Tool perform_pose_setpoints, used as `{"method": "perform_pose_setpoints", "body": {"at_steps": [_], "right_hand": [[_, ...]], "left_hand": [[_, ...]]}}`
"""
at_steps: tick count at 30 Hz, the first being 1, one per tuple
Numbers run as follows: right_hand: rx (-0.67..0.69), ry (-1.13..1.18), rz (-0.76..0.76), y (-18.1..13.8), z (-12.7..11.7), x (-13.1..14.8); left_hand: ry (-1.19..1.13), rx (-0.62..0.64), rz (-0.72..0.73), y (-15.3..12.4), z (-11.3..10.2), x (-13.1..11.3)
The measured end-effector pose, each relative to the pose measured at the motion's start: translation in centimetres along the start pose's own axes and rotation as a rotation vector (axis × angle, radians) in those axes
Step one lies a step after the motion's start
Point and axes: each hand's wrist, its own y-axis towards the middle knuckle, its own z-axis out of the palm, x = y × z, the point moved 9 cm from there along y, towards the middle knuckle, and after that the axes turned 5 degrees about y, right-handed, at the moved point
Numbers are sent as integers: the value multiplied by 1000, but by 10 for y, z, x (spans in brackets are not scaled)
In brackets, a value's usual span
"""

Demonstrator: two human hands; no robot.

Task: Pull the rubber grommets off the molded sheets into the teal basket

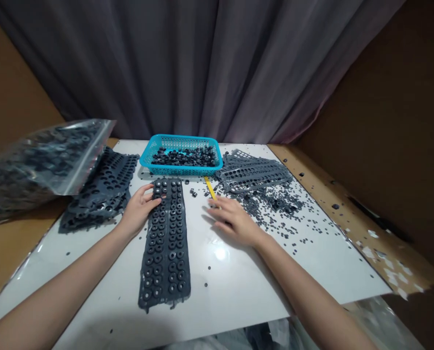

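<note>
A long dark rubber sheet (166, 243) lies on the white tabletop, covered with rows of small round ring-shaped pieces. My left hand (138, 209) grips its left edge near the far end, thumb on top and the other fingers at the edge. A thin yellow stick (210, 187) points away from my right hand (233, 218), whose slightly blurred fingers are curled around its near end, to the right of the sheet. Part of the stick is hidden beneath those fingers.
Behind the sheet stands a blue basket (182, 170) of small black pieces. Perforated sheets are stacked at left (107, 180) and right (255, 170). A zip bag (49, 155) of black parts leans at far left. Black bits (278, 204) lie scattered at right.
</note>
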Motion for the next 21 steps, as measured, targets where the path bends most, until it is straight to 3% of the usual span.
{"method": "perform_pose_setpoints", "body": {"at_steps": [3, 8, 16, 21], "right_hand": [[100, -66, 21, 2, 11, 2], [-69, -140, 213, -10, -13, -32], [-118, -25, 273, -10, -9, -36], [-260, 129, 231, -11, -21, -31]], "left_hand": [[-102, -92, 10, -1, -11, -3], [-137, -178, 0, -2, -20, -4], [-124, -128, -28, -7, -11, -5], [-120, -130, -48, -8, -11, -6]]}}
